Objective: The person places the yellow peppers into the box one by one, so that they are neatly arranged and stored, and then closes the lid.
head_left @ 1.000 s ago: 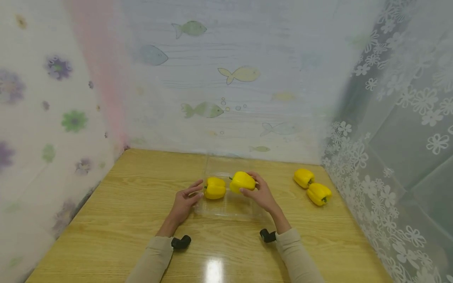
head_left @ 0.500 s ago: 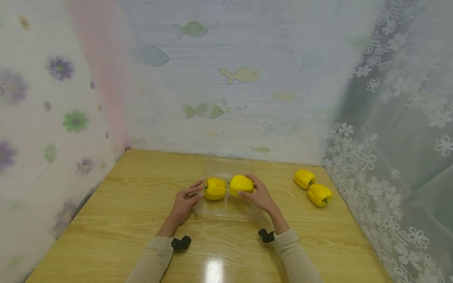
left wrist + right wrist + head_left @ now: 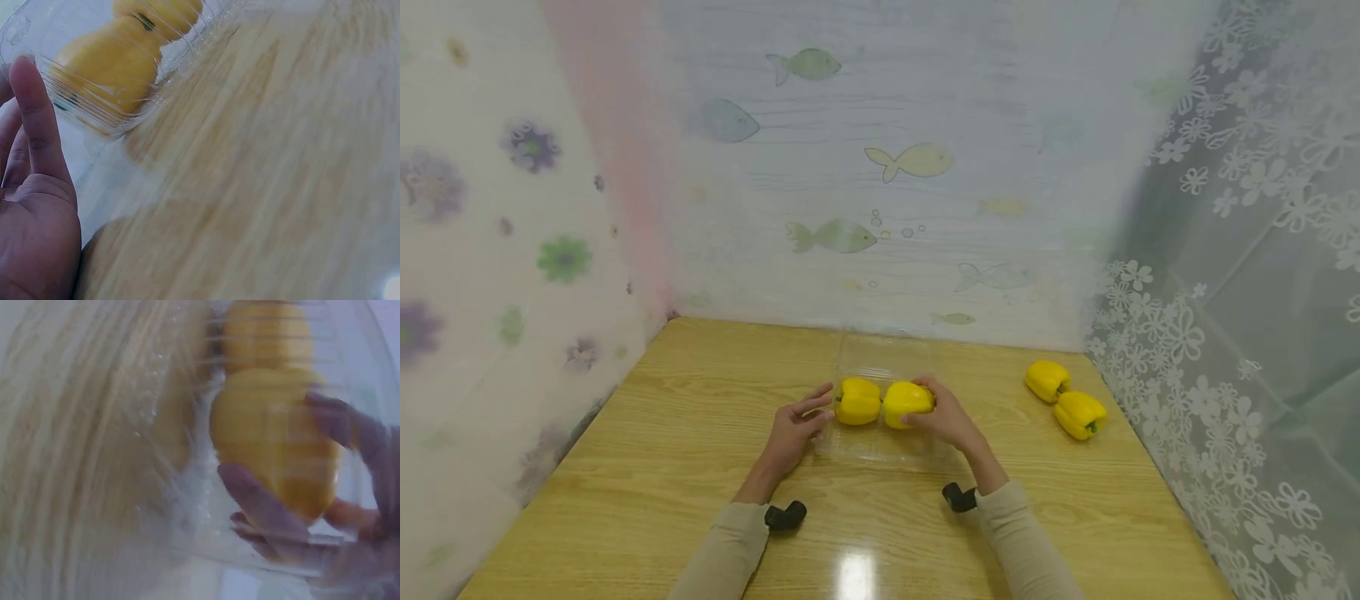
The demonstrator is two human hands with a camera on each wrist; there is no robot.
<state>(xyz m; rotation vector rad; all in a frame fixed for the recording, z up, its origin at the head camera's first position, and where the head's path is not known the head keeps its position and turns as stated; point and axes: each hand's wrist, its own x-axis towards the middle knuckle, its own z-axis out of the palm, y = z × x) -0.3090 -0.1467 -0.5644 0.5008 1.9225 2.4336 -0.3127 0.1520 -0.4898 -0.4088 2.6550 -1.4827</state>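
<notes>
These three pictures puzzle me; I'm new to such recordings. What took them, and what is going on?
No machine here: a person works with bare hands, wearing one camera on the head and one on each wrist. The head view looks down at a wooden table. On it stands a clear plastic container with two yellow bell peppers inside. The right hand grips the right pepper, which touches the left pepper. The left hand rests open against the container's left edge. Two more yellow peppers lie on the table to the right. The blurry wrist views show the same peppers through the plastic.
</notes>
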